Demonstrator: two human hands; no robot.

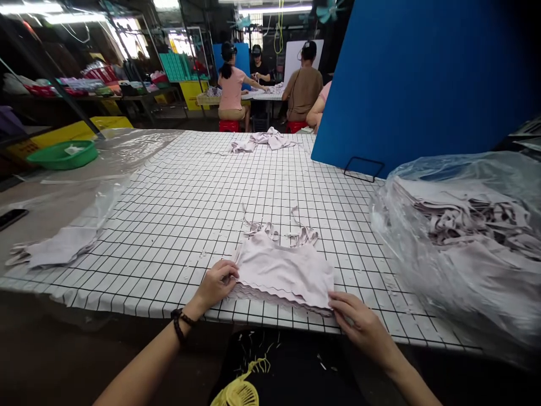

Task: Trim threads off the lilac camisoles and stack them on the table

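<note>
A small stack of pale pink crop tops (284, 266) with thin straps lies near the front edge of the table, on a white cloth with a black grid (203, 192). My left hand (216, 283) is closed, its fingers pinching the stack's lower left corner. My right hand (359, 324) rests at the lower right corner, fingers curled against the scalloped hem. A dark bead bracelet sits on my left wrist.
A clear plastic bag (465, 242) full of the same garments fills the right side. A blue board (418, 79) stands behind it. Folded pale fabric (59, 248) lies left, a green basin (63, 155) beyond, loose garments (264, 141) at the far edge. Several people sit at a distant table.
</note>
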